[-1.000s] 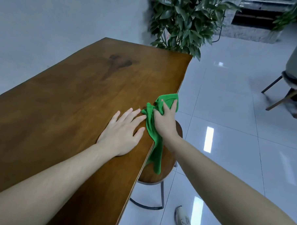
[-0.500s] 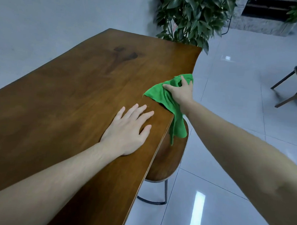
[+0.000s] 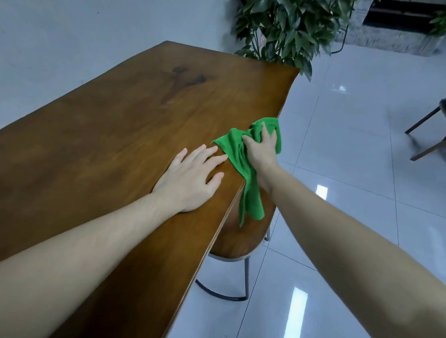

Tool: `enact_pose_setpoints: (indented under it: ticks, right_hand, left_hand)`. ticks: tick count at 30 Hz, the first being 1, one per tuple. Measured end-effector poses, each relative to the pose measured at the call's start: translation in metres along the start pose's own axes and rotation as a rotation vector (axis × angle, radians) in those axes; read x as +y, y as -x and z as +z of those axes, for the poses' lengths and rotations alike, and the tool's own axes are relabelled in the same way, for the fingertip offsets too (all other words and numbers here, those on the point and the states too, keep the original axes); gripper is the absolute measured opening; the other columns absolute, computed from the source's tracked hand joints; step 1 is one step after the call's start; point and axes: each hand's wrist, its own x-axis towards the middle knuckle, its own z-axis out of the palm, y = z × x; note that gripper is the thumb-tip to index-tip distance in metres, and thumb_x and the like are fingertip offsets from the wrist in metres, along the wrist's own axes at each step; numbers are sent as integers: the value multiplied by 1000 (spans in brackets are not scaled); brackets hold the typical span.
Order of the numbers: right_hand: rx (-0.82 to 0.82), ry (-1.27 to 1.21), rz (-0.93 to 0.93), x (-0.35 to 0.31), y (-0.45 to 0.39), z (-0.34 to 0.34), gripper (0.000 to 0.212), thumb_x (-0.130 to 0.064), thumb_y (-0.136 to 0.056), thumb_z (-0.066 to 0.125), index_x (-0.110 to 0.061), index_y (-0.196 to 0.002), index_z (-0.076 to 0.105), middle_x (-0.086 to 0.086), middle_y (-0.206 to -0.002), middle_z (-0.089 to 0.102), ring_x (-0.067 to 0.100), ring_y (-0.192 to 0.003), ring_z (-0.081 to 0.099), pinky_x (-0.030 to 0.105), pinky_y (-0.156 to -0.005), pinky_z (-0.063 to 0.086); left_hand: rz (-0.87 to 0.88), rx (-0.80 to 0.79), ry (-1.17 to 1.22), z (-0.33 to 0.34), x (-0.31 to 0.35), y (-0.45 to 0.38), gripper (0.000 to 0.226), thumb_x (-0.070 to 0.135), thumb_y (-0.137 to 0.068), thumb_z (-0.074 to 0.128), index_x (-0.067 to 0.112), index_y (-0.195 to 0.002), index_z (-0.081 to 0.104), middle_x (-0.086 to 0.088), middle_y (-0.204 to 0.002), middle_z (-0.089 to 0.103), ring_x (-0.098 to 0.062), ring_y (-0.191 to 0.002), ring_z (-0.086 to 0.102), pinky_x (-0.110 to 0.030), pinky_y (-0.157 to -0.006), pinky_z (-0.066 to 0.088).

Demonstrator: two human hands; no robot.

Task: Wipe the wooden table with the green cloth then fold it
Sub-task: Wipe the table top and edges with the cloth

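Note:
A long brown wooden table runs from the near left to the far middle. The green cloth lies bunched on the table's right edge, and one end hangs down over the side. My right hand presses on the cloth and grips it at that edge. Just left of the cloth, my left hand lies flat on the tabletop with its fingers spread and holds nothing. Its fingertips almost touch the cloth.
A round wooden stool with a dark metal frame stands under the table's right edge. A leafy potted plant stands beyond the far corner. Glossy white floor tiles spread to the right, with chair legs at far right.
My right hand has slid the cloth back along the right edge towards me, after pushing it away half a second ago. My left hand has stayed flat on the table.

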Motion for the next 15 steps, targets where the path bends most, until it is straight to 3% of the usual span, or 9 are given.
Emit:
enact_pose_setpoints:
  ticks: [4,8,11,15]
  right_hand:
    - [-36,1,-21,7,70,13,63,-24,-103,47,-29,-159,21,-6,-168,-13,18,-154,10,35,-122,15]
    - [-87,-25,-49,19,136,28,63,-18,-102,41,-28,-160,17,-5,-166,-19,16,-154,5,36,-124,13]
    - [-122,-44,-43,28,179,38,64,-16,-102,39,-31,-160,14,-7,-166,-20,15,-154,6,34,-123,15]
    - [-140,-63,-63,36,221,46,65,-19,-103,42,-32,-160,14,-6,-166,-20,16,-154,7,32,-122,16]
  left_hand:
    - [-27,105,96,-2,4,4,45,45,-100,36,31,-139,54,10,-152,45,-11,-144,34,-44,-120,24]
    - [-48,221,134,-10,12,21,33,32,-98,46,28,-120,70,8,-136,62,-11,-128,53,-35,-104,44]
    - [-72,164,148,-15,13,50,33,31,-100,46,29,-125,67,9,-142,56,-10,-134,47,-33,-106,40]
    - [-93,29,96,-16,4,107,42,37,-102,40,35,-144,49,9,-157,37,-11,-147,27,-39,-120,21]
